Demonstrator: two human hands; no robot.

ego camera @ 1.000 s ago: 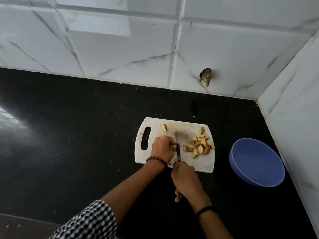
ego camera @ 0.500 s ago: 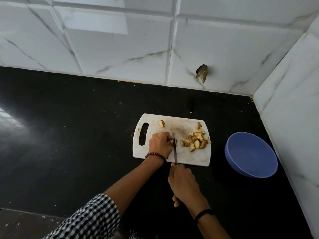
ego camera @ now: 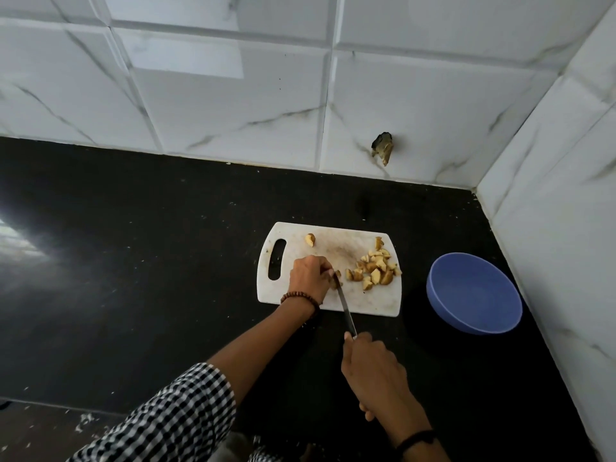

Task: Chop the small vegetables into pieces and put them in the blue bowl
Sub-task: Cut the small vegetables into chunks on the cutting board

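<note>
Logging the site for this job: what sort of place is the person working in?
Most likely a home kitchen corner: a black countertop meets white marble-look wall tiles, and a white cutting board with chopped vegetable pieces sits beside a blue bowl.

Blue bowl (ego camera: pixel 475 295); white cutting board (ego camera: pixel 373 300); black-white checked sleeve (ego camera: pixel 173 418).

My left hand (ego camera: pixel 309 275) hides most of the vegetable piece (ego camera: pixel 336 278) it pins; my right hand (ego camera: pixel 375 371) covers the knife handle.
</note>
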